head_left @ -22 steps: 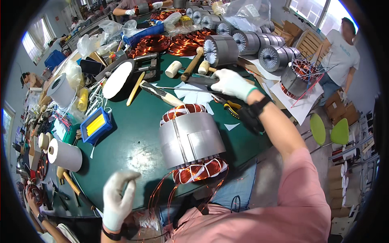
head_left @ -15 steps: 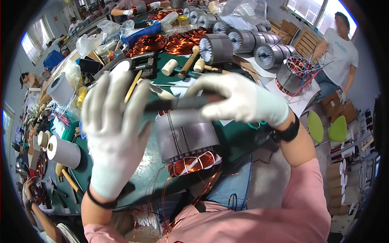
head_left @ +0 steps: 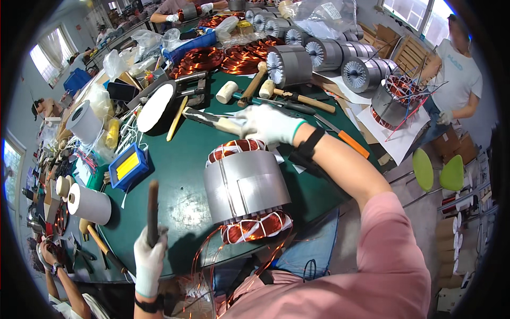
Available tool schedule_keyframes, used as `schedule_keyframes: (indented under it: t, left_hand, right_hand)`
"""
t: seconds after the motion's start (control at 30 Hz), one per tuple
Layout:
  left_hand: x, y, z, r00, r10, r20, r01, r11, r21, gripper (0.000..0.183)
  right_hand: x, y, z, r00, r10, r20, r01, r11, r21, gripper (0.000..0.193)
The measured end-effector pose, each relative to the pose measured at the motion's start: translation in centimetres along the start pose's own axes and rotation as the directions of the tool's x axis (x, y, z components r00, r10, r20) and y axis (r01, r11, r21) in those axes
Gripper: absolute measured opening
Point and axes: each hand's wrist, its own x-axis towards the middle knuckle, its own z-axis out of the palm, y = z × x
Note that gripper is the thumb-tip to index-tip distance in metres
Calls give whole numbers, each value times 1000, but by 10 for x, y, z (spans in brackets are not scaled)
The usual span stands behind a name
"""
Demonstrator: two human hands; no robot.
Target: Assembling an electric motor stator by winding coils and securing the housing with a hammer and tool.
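My left hand (head_left: 150, 260) is closed round a dark stick-shaped tool (head_left: 153, 212) with a brownish top, held upright near the table's front edge. Farther off, my right hand (head_left: 268, 125) reaches over the stator and closes on a dark flat tool with a pale edge (head_left: 199, 116); its fingertips are partly hidden, and the tool's exact kind does not show. Between my arms the grey metal stator (head_left: 247, 183) stands on the green table, with laced copper windings at both ends. Loose copper wires (head_left: 199, 255) trail from its near end.
White-headed mallets (head_left: 227, 91) and an orange-handled tool (head_left: 353, 143) lie beyond my right hand. A blue box (head_left: 129, 167) with yellow strips and a white spool (head_left: 89, 203) stand left. Copper coils (head_left: 197, 63) and more stators are farther back. A person (head_left: 457, 74) stands at right.
The dark stick has passed from between my hands into my left hand, which has dropped toward the front edge. My right hand has moved forward onto the dark flat tool.
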Motion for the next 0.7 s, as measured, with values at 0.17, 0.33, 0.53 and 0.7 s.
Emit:
schedule_keyframes:
  t: [0.17, 0.33, 0.53, 0.7]
  left_hand:
    - [-68, -51, -47, 969, -172, -176, 149, 980, -135, 17]
    - [-115, -39, -70, 922, 65, -382, -107, 990, -91, 26]
    - [-175, 39, -36, 928, 334, 165, -351, 932, 91, 31]
    - [-158, -7, 52, 714, 1, 701, -42, 998, 42, 33]
  right_hand:
    - [-71, 77, -41, 856, 500, -130, -512, 854, -90, 27]
    - [-132, 118, -7, 640, 768, 38, -734, 624, -267, 34]
    - [-127, 36, -56, 668, 728, -154, -743, 666, -69, 32]
    - [-178, -148, -91, 643, 759, 104, -341, 163, 926, 44]
